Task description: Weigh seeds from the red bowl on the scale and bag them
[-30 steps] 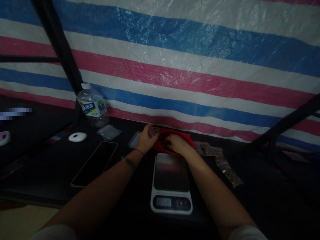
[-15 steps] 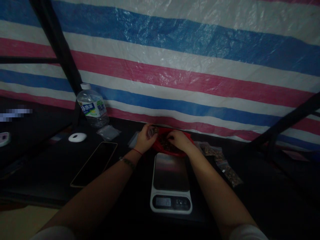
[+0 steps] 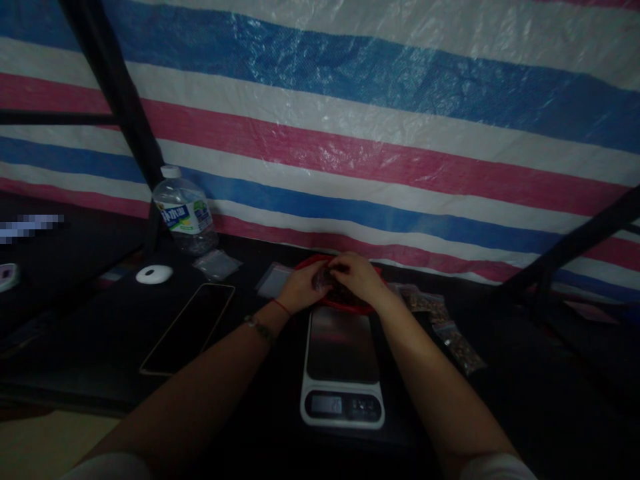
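Over a red container (image 3: 369, 309) of small dark pieces, both hands meet. My left hand (image 3: 301, 288) is closed round a small clear plastic bag (image 3: 320, 281), partly hidden by the fingers. At the bag's mouth is my right hand (image 3: 361, 279), its fingertips pinched together; what they hold, if anything, is too dark and small to name. Just in front of the container lies a white kitchen scale (image 3: 343, 347) with a bare metal plate and a lit display. Filled clear bags of brown pieces (image 3: 459, 348) rest to the right of my right forearm.
Flat clear bags (image 3: 274, 281) lie left of the container, with another clear packet (image 3: 217, 265) farther left. A phone (image 3: 189, 330), a white oval object (image 3: 155, 274) and a clear plastic bottle (image 3: 184, 212) are on the left. A striped plastic sheet (image 3: 350, 147) hangs behind the black table.
My left hand has moved right with the bag, over the container. My right hand has risen slightly from the pieces to the bag's mouth. The scale stays in place.
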Available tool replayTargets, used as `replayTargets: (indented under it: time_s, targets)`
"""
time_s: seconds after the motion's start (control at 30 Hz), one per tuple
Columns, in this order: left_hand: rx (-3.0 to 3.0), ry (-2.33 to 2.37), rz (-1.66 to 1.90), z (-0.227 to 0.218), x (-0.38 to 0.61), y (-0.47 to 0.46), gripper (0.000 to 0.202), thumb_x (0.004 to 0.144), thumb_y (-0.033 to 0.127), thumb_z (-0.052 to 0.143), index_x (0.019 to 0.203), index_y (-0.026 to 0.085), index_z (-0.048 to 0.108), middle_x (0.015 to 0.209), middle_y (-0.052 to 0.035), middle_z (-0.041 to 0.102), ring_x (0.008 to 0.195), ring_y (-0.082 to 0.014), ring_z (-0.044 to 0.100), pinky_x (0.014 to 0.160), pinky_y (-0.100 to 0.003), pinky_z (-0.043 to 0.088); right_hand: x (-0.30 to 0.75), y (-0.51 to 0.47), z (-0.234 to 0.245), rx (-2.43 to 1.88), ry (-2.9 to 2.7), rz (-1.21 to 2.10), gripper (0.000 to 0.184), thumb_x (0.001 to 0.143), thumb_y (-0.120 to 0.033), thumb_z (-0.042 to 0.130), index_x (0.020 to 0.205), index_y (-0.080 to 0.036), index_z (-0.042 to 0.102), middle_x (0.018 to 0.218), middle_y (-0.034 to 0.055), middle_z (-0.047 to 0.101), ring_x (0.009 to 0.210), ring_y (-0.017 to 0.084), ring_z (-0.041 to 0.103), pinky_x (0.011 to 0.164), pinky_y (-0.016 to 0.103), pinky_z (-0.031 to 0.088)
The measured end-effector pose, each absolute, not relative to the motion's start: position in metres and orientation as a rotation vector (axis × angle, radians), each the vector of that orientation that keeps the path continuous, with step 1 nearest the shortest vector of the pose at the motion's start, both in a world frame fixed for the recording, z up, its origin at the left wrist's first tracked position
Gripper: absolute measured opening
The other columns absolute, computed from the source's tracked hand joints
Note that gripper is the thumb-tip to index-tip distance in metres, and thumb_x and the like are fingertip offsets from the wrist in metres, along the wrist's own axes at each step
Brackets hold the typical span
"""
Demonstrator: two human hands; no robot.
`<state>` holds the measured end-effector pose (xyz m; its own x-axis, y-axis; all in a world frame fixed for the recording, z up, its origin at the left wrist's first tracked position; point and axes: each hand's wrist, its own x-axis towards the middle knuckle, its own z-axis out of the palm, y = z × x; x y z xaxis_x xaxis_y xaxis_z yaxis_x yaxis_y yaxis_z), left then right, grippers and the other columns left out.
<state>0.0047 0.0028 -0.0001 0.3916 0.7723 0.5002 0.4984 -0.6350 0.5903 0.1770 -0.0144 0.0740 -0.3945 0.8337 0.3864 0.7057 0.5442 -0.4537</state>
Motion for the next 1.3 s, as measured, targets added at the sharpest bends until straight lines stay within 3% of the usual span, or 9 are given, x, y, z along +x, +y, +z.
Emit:
replayTargets:
  time_s: [0.23, 0.4, 0.67, 0.87, 1.03, 1.3]
  targets:
    - [2.332, 1.146, 1.013, -0.002, 0.008, 0.003, 0.047, 0.074, 0.040, 0.067, 0.117, 0.022, 0.058, 0.109, -0.0068, 0.068, 0.098, -0.0257, 0.065, 0.085, -0.037, 0.052, 0.176, -0.013, 0.066, -1.247, -2.284, 0.292, 0.018, 0.074, -0.006, 0.061, 0.084, -0.017, 0.071, 0.089, 0.0050, 0.068, 0.085, 0.017, 0.060, 0.082, 0.030, 0.045]
    - [2.322, 1.173, 0.996, -0.005, 0.008, 0.004, 0.046, 0.075, 0.040, 0.067, 0.116, 0.022, 0.059, 0.105, -0.0062, 0.069, 0.093, -0.0244, 0.066, 0.080, -0.035, 0.052, 0.178, -0.011, 0.064, -1.261, -2.258, 0.324, 0.025, 0.072, -0.005, 0.061, 0.092, -0.017, 0.069, 0.094, 0.0052, 0.067, 0.086, 0.016, 0.060, 0.080, 0.030, 0.045]
    - [2.307, 1.158, 1.019, -0.007, 0.007, 0.007, 0.040, 0.074, 0.035, 0.067, 0.111, 0.022, 0.061, 0.105, -0.0047, 0.068, 0.095, -0.0231, 0.065, 0.086, -0.035, 0.051, 0.183, -0.008, 0.063, -1.340, -2.249, 0.250, 0.029, 0.079, -0.003, 0.049, 0.096, -0.016, 0.069, 0.099, 0.0073, 0.069, 0.092, 0.018, 0.061, 0.087, 0.031, 0.044]
    - [2.267, 1.159, 1.042, -0.005, 0.007, 0.006, 0.037, 0.075, 0.033, 0.065, 0.109, 0.020, 0.060, 0.104, -0.0056, 0.068, 0.094, -0.0226, 0.064, 0.084, -0.036, 0.051, 0.190, -0.004, 0.058, -1.546, -2.296, 0.275, 0.027, 0.076, -0.005, 0.051, 0.090, -0.016, 0.071, 0.092, 0.0080, 0.072, 0.085, 0.019, 0.064, 0.082, 0.029, 0.046]
    - [2.266, 1.172, 1.055, -0.006, 0.007, 0.007, 0.041, 0.073, 0.031, 0.067, 0.112, 0.020, 0.059, 0.106, -0.0074, 0.067, 0.096, -0.0237, 0.065, 0.085, -0.036, 0.052, 0.184, -0.006, 0.060, -1.388, -2.233, 0.368, 0.035, 0.079, -0.008, 0.052, 0.109, -0.019, 0.067, 0.109, 0.0069, 0.069, 0.097, 0.018, 0.063, 0.089, 0.029, 0.045]
    - [2.272, 1.179, 1.019, -0.007, 0.007, 0.007, 0.045, 0.074, 0.033, 0.066, 0.115, 0.020, 0.057, 0.107, -0.0059, 0.067, 0.097, -0.0230, 0.064, 0.085, -0.035, 0.052, 0.180, -0.008, 0.065, -1.457, -2.239, 0.313, 0.022, 0.078, -0.009, 0.055, 0.087, -0.017, 0.073, 0.088, 0.0052, 0.072, 0.083, 0.017, 0.065, 0.079, 0.026, 0.045]
